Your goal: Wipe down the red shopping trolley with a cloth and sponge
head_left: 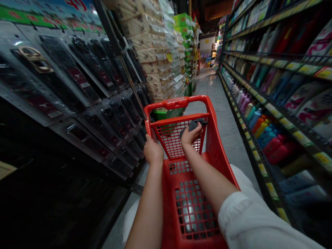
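Note:
A red plastic shopping cart (pixel 223 145) stands in front of me, with a grid floor, a grid panel (pixel 168 140) at its far end and a handle bar (pixel 178 102) beyond that. My left hand (pixel 153 151) is closed around the cart's left side edge, just below the corner of the handle. Inside the cart, my right hand (pixel 190 135) grips a dark grey cloth (pixel 192 126) close to the top right of the grid panel. Whether the cloth touches the panel, I cannot tell.
Packaged belts (pixel 80 74) hang on a rack close on the left. Stacked packs (pixel 145 45) and green boxes (pixel 183 22) stand beyond it. Shelves of bottles (pixel 261 124) line the right side. Grey tiled floor (pixel 211 88) runs ahead between them.

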A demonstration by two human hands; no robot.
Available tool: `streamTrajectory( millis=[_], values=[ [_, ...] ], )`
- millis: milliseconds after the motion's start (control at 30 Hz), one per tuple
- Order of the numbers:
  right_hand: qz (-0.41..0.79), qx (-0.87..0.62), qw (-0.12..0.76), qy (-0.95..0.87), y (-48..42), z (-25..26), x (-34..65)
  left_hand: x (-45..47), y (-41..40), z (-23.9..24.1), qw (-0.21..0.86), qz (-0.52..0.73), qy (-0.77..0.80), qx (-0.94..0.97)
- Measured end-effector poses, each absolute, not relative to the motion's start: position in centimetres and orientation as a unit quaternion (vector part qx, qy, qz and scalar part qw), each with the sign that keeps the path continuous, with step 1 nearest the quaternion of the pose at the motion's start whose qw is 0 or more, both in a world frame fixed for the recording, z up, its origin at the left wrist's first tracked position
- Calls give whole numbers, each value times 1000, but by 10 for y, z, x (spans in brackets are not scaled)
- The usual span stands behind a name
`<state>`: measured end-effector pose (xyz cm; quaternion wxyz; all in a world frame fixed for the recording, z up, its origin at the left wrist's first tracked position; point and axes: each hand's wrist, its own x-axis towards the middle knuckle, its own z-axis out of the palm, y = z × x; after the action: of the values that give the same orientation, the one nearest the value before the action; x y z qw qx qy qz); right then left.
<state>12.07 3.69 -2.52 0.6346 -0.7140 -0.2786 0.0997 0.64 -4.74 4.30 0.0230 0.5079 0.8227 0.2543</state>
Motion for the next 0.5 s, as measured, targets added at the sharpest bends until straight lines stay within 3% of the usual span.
streamTrajectory(
  millis=[133, 333, 400, 500],
  values=[
    [141, -708, 605, -336, 36, -29, 63, 6, -43, 40, 19, 248, 823, 511],
    [111, -577, 475, -655, 21, -54, 62, 2, -44, 40, 12, 250, 818, 517],
    [90, -590, 508, -621, 24, -62, 91, 1, -46, 40, 9, 251, 818, 518],
    [80, -670, 632, -382, 35, -73, 139, 0, -47, 40, 8, 251, 815, 522]
  ],
)
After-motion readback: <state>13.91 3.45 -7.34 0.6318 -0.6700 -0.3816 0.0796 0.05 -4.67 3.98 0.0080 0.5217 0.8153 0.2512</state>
